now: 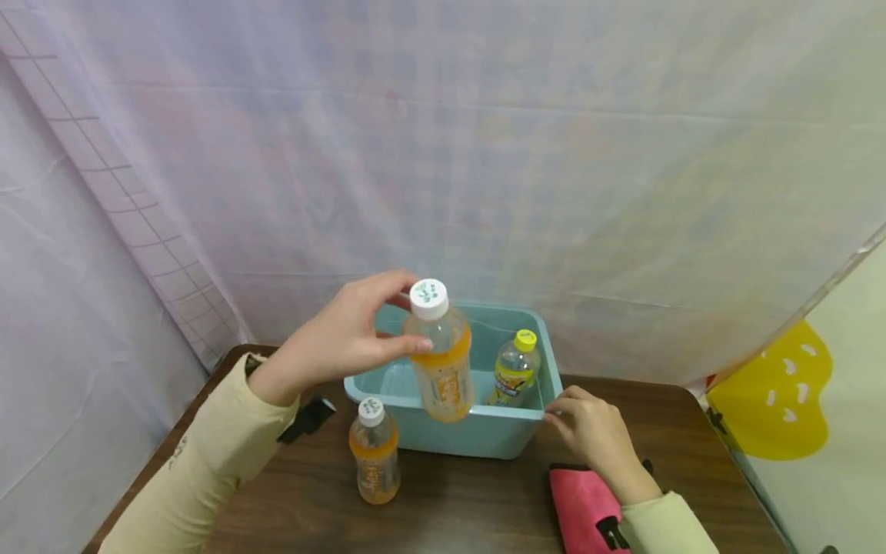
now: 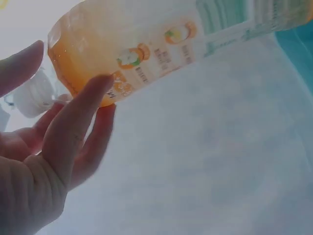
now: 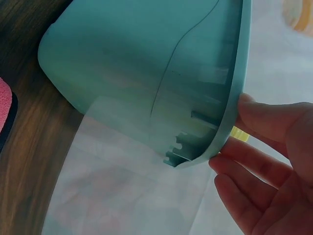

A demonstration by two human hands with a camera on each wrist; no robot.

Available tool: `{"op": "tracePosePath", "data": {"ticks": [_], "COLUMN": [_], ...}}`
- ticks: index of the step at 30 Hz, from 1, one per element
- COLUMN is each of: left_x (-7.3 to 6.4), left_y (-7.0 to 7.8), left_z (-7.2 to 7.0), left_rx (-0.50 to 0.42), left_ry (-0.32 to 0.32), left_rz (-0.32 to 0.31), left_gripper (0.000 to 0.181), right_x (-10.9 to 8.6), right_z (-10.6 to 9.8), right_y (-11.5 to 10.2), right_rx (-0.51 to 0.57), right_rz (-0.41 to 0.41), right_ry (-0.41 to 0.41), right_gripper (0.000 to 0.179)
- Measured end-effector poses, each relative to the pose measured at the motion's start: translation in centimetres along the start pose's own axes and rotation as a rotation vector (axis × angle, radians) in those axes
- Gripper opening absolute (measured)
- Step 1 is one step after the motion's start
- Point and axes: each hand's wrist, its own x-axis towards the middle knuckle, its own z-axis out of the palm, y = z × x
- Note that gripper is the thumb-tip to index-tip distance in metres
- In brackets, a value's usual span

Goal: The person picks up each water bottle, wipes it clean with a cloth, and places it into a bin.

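Observation:
My left hand [image 1: 346,331] grips an orange-labelled clear plastic bottle [image 1: 446,377] by its upper part, white cap up, over the front of a light blue plastic bin [image 1: 457,432]. In the left wrist view the thumb and fingers wrap the bottle [image 2: 146,54] below its cap. With thumb and fingers my right hand [image 1: 595,431] pinches the bin's front right corner; the right wrist view shows it on the rim [image 3: 239,63]. Inside the bin a yellow-capped bottle [image 1: 514,373] leans at the right. A second orange-labelled bottle [image 1: 375,458] stands upright on the table before the bin.
The brown wooden table [image 1: 298,500] carries a pink cloth item [image 1: 584,508] with black trim, near my right forearm. A pale curtain [image 1: 443,154] hangs right behind the bin. A yellow perforated shape [image 1: 775,392] is at the right.

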Motion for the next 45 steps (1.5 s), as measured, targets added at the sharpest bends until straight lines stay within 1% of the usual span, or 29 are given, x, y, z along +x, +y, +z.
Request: {"op": "tracePosePath", "data": {"ticks": [2, 4, 6, 8, 11, 13, 15, 20, 23, 28, 33, 36, 39, 42, 45], "left_x": [1.1, 2.3, 3.4, 4.4, 5.8, 6.5, 7.0, 7.8, 8.3, 9.0, 9.5, 9.5, 9.5, 9.4, 9.3], "left_y": [-1.0, -2.2, -3.6, -5.0, -7.0, -8.2, -9.3, -11.2, -11.9, -12.6, -13.1, -13.4, -13.7, -14.0, -14.2], "left_z": [-0.1, 0.2, 0.8, 1.6, 2.9, 3.8, 4.5, 6.0, 6.9, 8.0, 9.2, 9.8, 10.3, 10.6, 10.6], "left_rx": [0.04, 0.072, 0.089, 0.092, 0.073, 0.069, 0.058, 0.04, 0.043, 0.051, 0.111, 0.151, 0.163, 0.154, 0.138], "left_ry": [-0.001, -0.019, -0.047, -0.079, -0.126, -0.157, -0.187, -0.28, -0.328, -0.376, -0.439, -0.456, -0.469, -0.481, -0.476], "left_rz": [-0.01, -0.04, -0.063, -0.107, -0.139, -0.161, -0.167, -0.176, -0.182, -0.198, -0.19, -0.175, -0.18, -0.21, -0.245], "left_gripper": [0.046, 0.046, 0.045, 0.045, 0.043, 0.042, 0.041, 0.044, 0.044, 0.039, 0.037, 0.037, 0.038, 0.038, 0.039], "right_x": [0.0, -0.1, -0.2, -0.3, -0.4, -0.5, -0.5, -0.7, -0.8, -0.9, -1.0, -1.1, -1.3, -1.4, -1.2], "right_z": [0.0, 0.0, -0.1, -0.1, -0.1, -0.1, 0.0, -0.1, -0.1, -0.2, -0.5, -0.6, -0.6, -0.6, -0.5], "right_y": [0.0, 0.0, -0.1, -0.1, -0.2, -0.3, -0.4, -0.6, -0.6, -0.9, -1.1, -1.2, -1.4, -1.6, -1.6], "right_rx": [0.003, 0.006, 0.009, 0.01, 0.006, 0.002, 0.001, -0.006, -0.012, -0.002, 0.0, -0.003, 0.003, 0.012, 0.019], "right_rz": [0.009, 0.022, 0.035, 0.043, 0.039, 0.028, 0.021, 0.007, 0.001, 0.0, -0.003, 0.004, 0.013, 0.008, -0.005], "right_ry": [-0.005, -0.014, -0.024, -0.028, -0.017, -0.002, 0.006, 0.02, 0.026, 0.026, 0.031, 0.028, 0.025, 0.03, 0.04], "right_gripper": [0.015, 0.015, 0.015, 0.014, 0.015, 0.016, 0.016, 0.017, 0.017, 0.016, 0.017, 0.017, 0.017, 0.017, 0.017]}}
